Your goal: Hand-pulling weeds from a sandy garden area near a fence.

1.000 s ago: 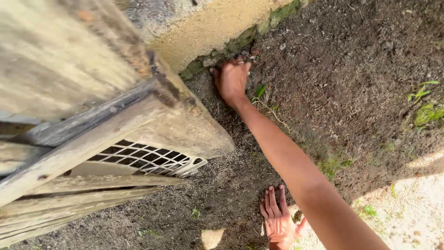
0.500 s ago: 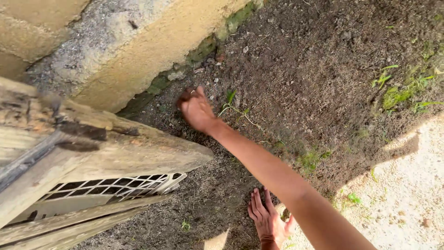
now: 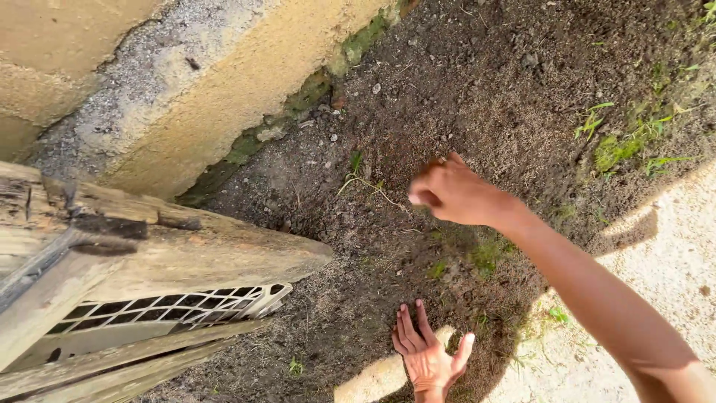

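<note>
Seen from above: dark bare soil (image 3: 477,97) beside the foot of a rough yellowish wall (image 3: 246,82), with green moss (image 3: 298,97) along the seam where wall meets ground. Right hand (image 3: 451,192) raised over the soil at mid-frame, motion-blurred, fingers curled inward into a loose fist; cannot tell whether anything is pinched inside. Just left of that hand, a small green weed (image 3: 356,170) with a thin pale stalk, rooted in the soil, apart from the fingers. Left hand (image 3: 426,357) pressed flat on the ground near the bottom edge, fingers spread and straight, gripping nothing, most likely as a prop for a forward lean. Weathered wooden planks (image 3: 186,250) jutting in from the left, tilted, with a white plastic lattice grille (image 3: 171,306) tucked beneath them, narrowing the strip of soil toward the wall. Open ground to the right: more soil, tufts of grass (image 3: 619,145) near the upper right, then pale sunlit gravel (image 3: 671,269) at the lower right, so free room for the arm on that side, tight quarters against wall and planks on the other
</note>
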